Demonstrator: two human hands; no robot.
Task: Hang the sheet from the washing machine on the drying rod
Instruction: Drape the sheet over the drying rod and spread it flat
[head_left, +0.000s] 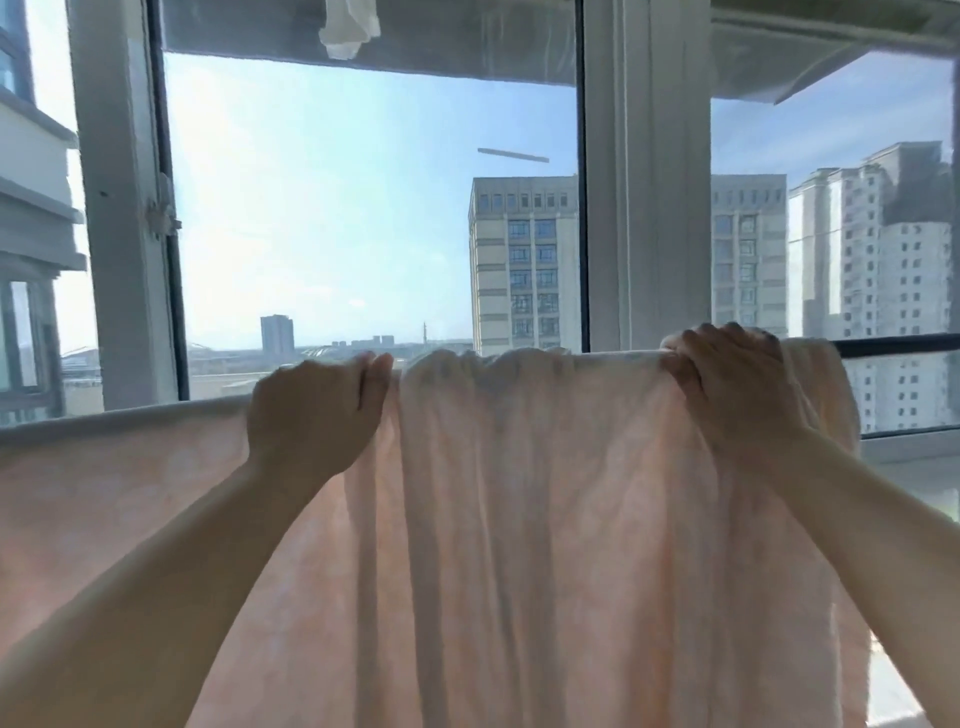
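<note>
Background: a large glazed window with white frame posts, two panes in view, bright sky behind. Outside: one beige high-rise at centre, a cluster of pale towers at right, part of a grey building at the left edge, low skyline far off. One white crumpled cloth scrap hangs at the top edge of the view. One dark horizontal railing crosses the right pane.

Task item: one pale pink sheet, faint pattern, draped over the drying rod. The rod itself is covered by fabric; its line shows only as the sheet's top fold, running from lower left up to the right. Sheet hangs down in long vertical folds, filling the lower part of the view. Fabric is bunched and gathered between the two hands; smoother and flatter to the left of the left hand.

Hands: two, both bare, forearms reaching up from the bottom corners.
- Left hand: fingers curled over the top fold, gripping the sheet at the rod line.
- Right hand: fingers curled over the top fold near the sheet's right edge, gripping the fabric there.

Hands well apart, one at each end of the gathered section.
</note>
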